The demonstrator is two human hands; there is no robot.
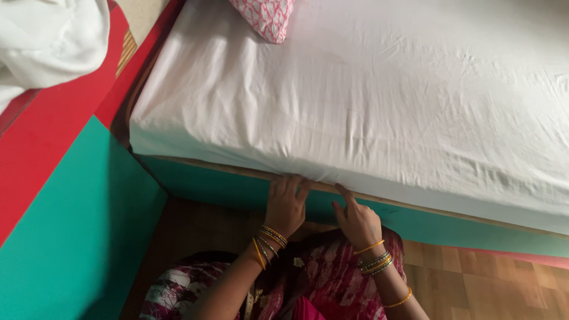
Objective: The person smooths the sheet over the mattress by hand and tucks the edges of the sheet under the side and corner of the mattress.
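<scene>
A white bedsheet (379, 101) covers a mattress on a low bed. My left hand (285, 204) reaches up to the sheet's lower edge, its fingertips pushed under the mattress where it meets the wooden frame (415, 208). Just to the right, my right hand (357, 220) does the same, its fingers pressed against the sheet's edge at the frame. Both wrists carry gold and coloured bangles. Whether either hand pinches the cloth is hidden by the mattress edge.
A pink patterned pillow (267, 16) lies at the top of the bed. White cloth (47, 41) is bunched at top left. Teal (71, 237) and red (53, 130) panels stand at the left. Wooden floor (474, 278) lies below the bed.
</scene>
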